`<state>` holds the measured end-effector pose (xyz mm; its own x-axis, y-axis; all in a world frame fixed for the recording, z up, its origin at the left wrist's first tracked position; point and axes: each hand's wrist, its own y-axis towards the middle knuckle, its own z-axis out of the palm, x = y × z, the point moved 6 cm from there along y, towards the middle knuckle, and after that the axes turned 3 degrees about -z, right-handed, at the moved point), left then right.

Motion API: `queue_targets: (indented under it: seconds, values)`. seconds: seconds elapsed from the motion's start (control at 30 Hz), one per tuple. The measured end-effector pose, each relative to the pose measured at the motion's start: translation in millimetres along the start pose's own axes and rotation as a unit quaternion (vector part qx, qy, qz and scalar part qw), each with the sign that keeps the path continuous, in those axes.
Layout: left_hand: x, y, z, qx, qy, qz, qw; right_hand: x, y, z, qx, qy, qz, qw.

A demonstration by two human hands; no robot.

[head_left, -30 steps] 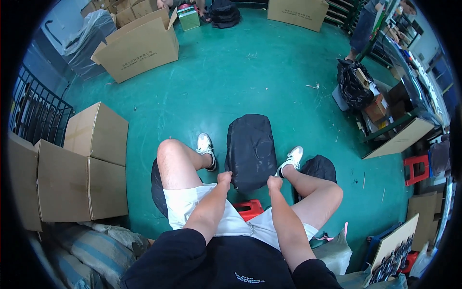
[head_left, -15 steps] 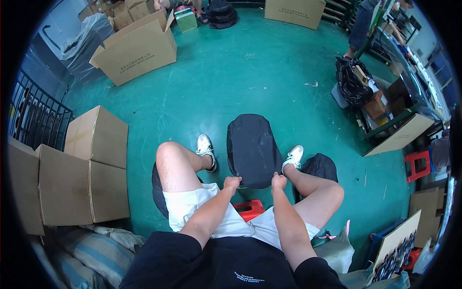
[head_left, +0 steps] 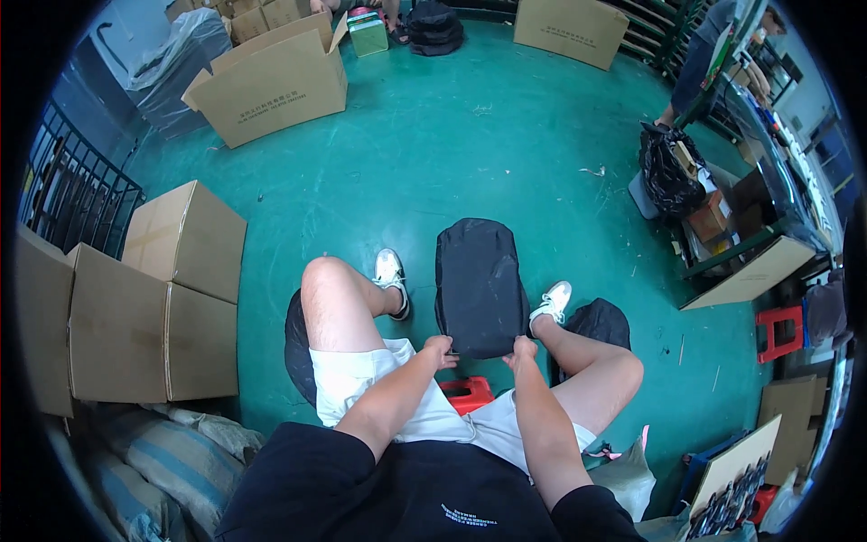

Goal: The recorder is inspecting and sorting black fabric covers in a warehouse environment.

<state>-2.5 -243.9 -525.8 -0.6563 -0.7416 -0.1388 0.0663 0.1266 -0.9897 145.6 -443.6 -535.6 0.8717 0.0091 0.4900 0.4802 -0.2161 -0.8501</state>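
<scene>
Between my knees a black fabric cover is pulled over a boxy, rounded-corner thing, whose inside I cannot see. Its near edge faces me, and wrinkles run along the top and sides. My left hand is at the near left corner, thumb by the edge and fingers curled in below it. At the near right corner my right hand grips the cloth in the same way. Part of a red plastic stool shows below the near edge, between my thighs.
Black rounded bundles lie beside my left leg and right leg. Stacked cartons and woven sacks are at left. An open carton stands far left. A workbench, black bag and another red stool are at right.
The black cover's near edge has come slightly toward me, and its sides now run straighter. My fingers have shifted from pinching the edge to reaching in under it. The view has turned slightly.
</scene>
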Motion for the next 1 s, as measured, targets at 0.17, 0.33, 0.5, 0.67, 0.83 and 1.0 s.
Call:
queue_targets:
  seconds: [0.17, 0.33, 0.5, 0.67, 0.83, 1.0]
  values:
    - [-3.1, -11.4, 8.9, 0.033, -0.074, 0.052, 0.995, -7.7, 23.1, -3.2, -0.001, 0.065, -0.047, 0.997]
    - [-9.8, -3.2, -4.2, 0.016, -0.1, 0.076, 0.992, -2.0, -0.9, 9.8, 0.02, -0.009, -0.042, 0.999]
    - [-8.3, -11.9, -7.3, -0.011, -0.027, 0.034, 0.999, 1.9, -15.5, 8.6, 0.01, -0.072, -0.021, 0.997]
    - [-14.9, -11.8, -0.6, -0.017, 0.107, 0.055, 0.993, 6.2, 31.9, -6.3, -0.038, -0.185, -0.103, 0.977]
    - [-25.5, -39.6, -12.9, -0.082, 0.39, 0.153, 0.904, 19.7, -25.6, 1.5, -0.174, -0.239, -0.154, 0.943]
    - [-21.4, -47.6, -2.8, -0.03, 0.454, 0.11, 0.884, 46.7, -62.2, 2.8, -0.158, -0.227, -0.208, 0.938]
